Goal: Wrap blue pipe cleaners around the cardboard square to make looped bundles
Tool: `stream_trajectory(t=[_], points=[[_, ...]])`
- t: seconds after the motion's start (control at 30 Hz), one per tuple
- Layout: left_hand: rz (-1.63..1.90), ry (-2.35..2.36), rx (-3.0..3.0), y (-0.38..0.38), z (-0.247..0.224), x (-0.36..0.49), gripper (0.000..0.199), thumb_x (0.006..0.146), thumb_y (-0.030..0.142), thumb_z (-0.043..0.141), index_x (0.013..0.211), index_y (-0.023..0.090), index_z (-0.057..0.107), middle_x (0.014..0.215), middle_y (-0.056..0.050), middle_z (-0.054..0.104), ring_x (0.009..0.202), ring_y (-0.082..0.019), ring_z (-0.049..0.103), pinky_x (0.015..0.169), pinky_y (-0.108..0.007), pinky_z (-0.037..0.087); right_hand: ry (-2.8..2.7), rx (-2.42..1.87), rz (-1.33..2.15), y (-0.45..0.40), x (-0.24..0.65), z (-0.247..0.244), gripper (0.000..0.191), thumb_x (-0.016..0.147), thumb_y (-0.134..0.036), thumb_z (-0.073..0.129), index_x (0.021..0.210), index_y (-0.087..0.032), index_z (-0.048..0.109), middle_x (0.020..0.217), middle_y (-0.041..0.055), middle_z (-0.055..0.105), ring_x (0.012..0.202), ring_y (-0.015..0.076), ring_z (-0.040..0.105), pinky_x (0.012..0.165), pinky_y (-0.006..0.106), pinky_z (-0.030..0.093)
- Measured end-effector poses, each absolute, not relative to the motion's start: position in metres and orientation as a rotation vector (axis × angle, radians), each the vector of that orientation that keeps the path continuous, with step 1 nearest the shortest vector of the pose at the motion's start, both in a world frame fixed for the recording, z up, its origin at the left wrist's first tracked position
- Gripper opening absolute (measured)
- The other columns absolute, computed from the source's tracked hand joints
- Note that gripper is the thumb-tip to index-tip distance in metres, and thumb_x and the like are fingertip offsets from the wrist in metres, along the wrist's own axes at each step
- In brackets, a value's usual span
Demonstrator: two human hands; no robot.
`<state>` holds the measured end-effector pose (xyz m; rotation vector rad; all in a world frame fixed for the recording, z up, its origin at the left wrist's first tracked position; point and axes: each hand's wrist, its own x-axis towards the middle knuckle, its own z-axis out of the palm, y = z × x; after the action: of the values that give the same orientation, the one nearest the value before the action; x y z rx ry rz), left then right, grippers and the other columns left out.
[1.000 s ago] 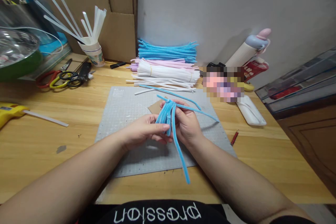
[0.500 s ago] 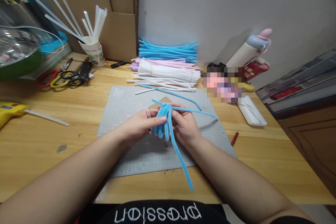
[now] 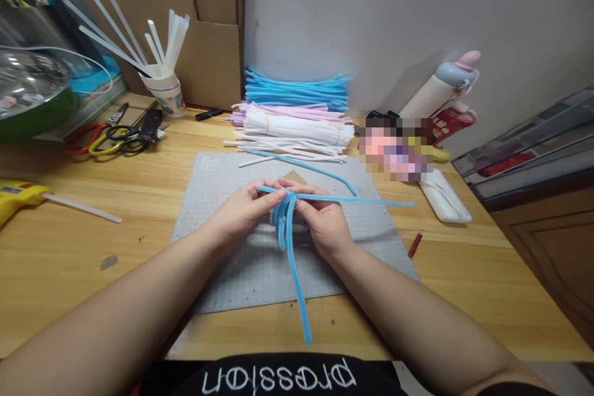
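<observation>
Between my hands is a looped bundle of blue pipe cleaners (image 3: 282, 228), raised above the grey cutting mat (image 3: 232, 278). My left hand (image 3: 253, 207) pinches the top of the loops with thumb and fingers. On the other side, my right hand (image 3: 325, 216) grips the same top, its fingers behind the bundle. One long blue end hangs down toward me, and another stretches out to the right past my right hand. A short end pokes out over my left fingers. Behind my hands, a loose blue pipe cleaner (image 3: 320, 172) and a brown card piece (image 3: 293, 177) lie on the mat.
Bundles of blue pipe cleaners (image 3: 297, 91) and white pipe cleaners (image 3: 297, 127) lie by the wall. Left are scissors (image 3: 118, 136), a yellow glue gun (image 3: 21, 195) and a cup of glue sticks (image 3: 162, 90). Right are a white packet (image 3: 444, 197) and a red pencil (image 3: 416, 244).
The looped bundle has turned, so its loops now show narrower and more edge-on. Its hanging end has swung left, and the side end reaches further right and lies level. Both hands still hold it.
</observation>
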<state>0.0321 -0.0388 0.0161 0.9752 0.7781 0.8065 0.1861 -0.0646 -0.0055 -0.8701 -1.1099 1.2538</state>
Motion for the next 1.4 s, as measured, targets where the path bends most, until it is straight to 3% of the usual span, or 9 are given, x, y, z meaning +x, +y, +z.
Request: stream_trajectory(t=[0.1, 0.23, 0.47, 0.6, 0.77, 0.97, 1.13, 1.27, 1.4], points=[[0.847, 0.866, 1.077, -0.037, 0.020, 0.030, 0.026, 0.070, 0.033, 0.077, 0.081, 0.017, 0.060, 0.078, 0.002, 0.064, 0.069, -0.010, 0.058, 0.067, -0.022, 0.042, -1.226, -0.890, 1.202, -0.064, 0.187, -0.007, 0.012, 0.081, -0.023, 0.065, 0.089, -0.024, 0.073, 0.114, 0.0035, 0.066, 0.113, 0.0203, 0.057, 0.100, 0.037, 0.042], [0.809, 0.930, 1.151, -0.037, 0.022, 0.027, 0.031, 0.064, 0.032, 0.080, 0.071, 0.016, 0.055, 0.064, 0.005, 0.057, 0.059, -0.008, 0.053, 0.058, -0.021, 0.037, -1.343, -0.947, 1.107, -0.064, 0.187, -0.011, 0.008, 0.079, -0.024, 0.067, 0.085, -0.024, 0.073, 0.098, 0.0027, 0.062, 0.096, 0.0171, 0.058, 0.086, 0.031, 0.047], [0.639, 1.025, 1.166, -0.035, 0.025, 0.023, 0.034, 0.060, 0.037, 0.081, 0.081, 0.013, 0.070, 0.066, -0.001, 0.066, 0.060, -0.012, 0.057, 0.062, -0.025, 0.042, -1.125, -0.974, 1.331, -0.066, 0.186, -0.012, 0.019, 0.070, -0.027, 0.075, 0.074, -0.020, 0.058, 0.068, -0.0050, 0.056, 0.063, 0.0096, 0.052, 0.061, 0.021, 0.042], [0.711, 1.120, 1.218, -0.031, 0.025, 0.020, 0.030, 0.058, 0.038, 0.081, 0.073, 0.014, 0.071, 0.065, -0.001, 0.067, 0.061, -0.013, 0.057, 0.062, -0.025, 0.042, -0.995, -0.980, 1.541, -0.065, 0.185, -0.013, 0.029, 0.065, -0.031, 0.079, 0.082, -0.020, 0.059, 0.070, -0.0046, 0.060, 0.061, 0.0098, 0.055, 0.058, 0.021, 0.043], [0.912, 1.271, 1.232, -0.020, 0.020, 0.012, 0.030, 0.054, 0.038, 0.083, 0.071, 0.016, 0.073, 0.068, -0.003, 0.070, 0.063, -0.015, 0.059, 0.066, -0.027, 0.045, -1.011, -1.025, 1.784, -0.065, 0.182, -0.014, 0.036, 0.075, -0.049, 0.066, 0.092, -0.017, 0.067, 0.074, 0.0014, 0.067, 0.067, 0.0145, 0.062, 0.064, 0.028, 0.050], [1.065, 1.327, 1.196, -0.018, 0.017, 0.013, 0.027, 0.052, 0.037, 0.084, 0.066, 0.016, 0.072, 0.064, -0.002, 0.068, 0.058, -0.014, 0.057, 0.060, -0.025, 0.044, -1.231, -1.130, 1.713, -0.073, 0.176, -0.015, 0.038, 0.078, -0.036, 0.065, 0.111, -0.019, 0.063, 0.086, 0.0039, 0.069, 0.069, 0.0136, 0.065, 0.055, 0.024, 0.049], [1.161, 1.193, 0.942, -0.022, 0.014, 0.023, 0.037, 0.046, 0.038, 0.087, 0.068, 0.014, 0.070, 0.060, 0.000, 0.064, 0.051, -0.011, 0.053, 0.052, -0.023, 0.043, -1.229, -1.126, 1.658, -0.074, 0.173, -0.019, 0.028, 0.080, -0.039, 0.060, 0.097, -0.017, 0.065, 0.085, 0.0047, 0.067, 0.065, 0.0135, 0.067, 0.047, 0.021, 0.048], [1.299, 1.165, 0.882, -0.020, 0.005, 0.024, 0.035, 0.052, 0.036, 0.085, 0.073, 0.013, 0.070, 0.064, 0.000, 0.064, 0.054, -0.009, 0.054, 0.054, -0.021, 0.042, -1.300, -1.183, 1.533, -0.079, 0.174, -0.020, 0.038, 0.089, -0.045, 0.046, 0.114, -0.019, 0.059, 0.091, 0.0055, 0.065, 0.058, 0.0114, 0.065, 0.040, 0.019, 0.046], [1.430, 1.252, 0.951, -0.018, 0.002, 0.021, 0.030, 0.059, 0.036, 0.082, 0.076, 0.014, 0.071, 0.068, 0.000, 0.065, 0.060, -0.010, 0.056, 0.060, -0.021, 0.044, -1.341, -1.239, 1.308, -0.082, 0.177, -0.019, 0.030, 0.093, -0.042, 0.042, 0.112, -0.022, 0.052, 0.076, -0.0007, 0.063, 0.049, 0.0087, 0.059, 0.038, 0.017, 0.041]])
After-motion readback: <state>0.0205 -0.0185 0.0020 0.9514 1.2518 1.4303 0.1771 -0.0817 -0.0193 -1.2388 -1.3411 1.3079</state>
